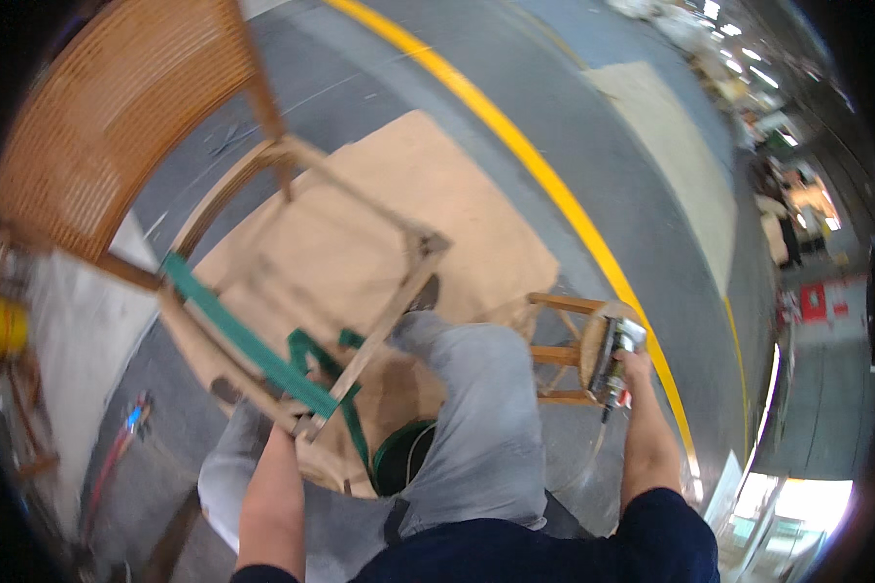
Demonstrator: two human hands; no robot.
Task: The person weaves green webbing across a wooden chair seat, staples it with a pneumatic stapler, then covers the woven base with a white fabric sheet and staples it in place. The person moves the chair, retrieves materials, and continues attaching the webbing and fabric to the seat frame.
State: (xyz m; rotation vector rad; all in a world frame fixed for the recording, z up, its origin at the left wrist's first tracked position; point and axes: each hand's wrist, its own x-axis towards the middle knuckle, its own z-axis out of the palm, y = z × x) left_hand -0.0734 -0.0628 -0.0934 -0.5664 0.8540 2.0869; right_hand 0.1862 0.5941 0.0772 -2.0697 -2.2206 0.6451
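A wooden chair frame (381, 338) with a woven cane back (136, 107) stands tilted in front of me, its seat open. One green webbing strap (248, 335) stretches along the left part of the seat opening. Its loose length hangs in folds beside my legs, down to a dark green webbing roll (399, 464). At the near corner of the frame is my left hand (282, 435), its fingers hidden behind the wood and strap. On the right, my right hand (634, 367) is closed on a metal air staple gun (614, 358), which lies on a small round wooden stool (589, 352).
Brown cardboard (457, 194) covers the floor under the chair. A pale hose (593, 457) trails from the staple gun. Beyond the stool runs a yellow floor line (554, 189). A red hose with a blue fitting (134, 418) lies at left, near a yellow container (8, 325).
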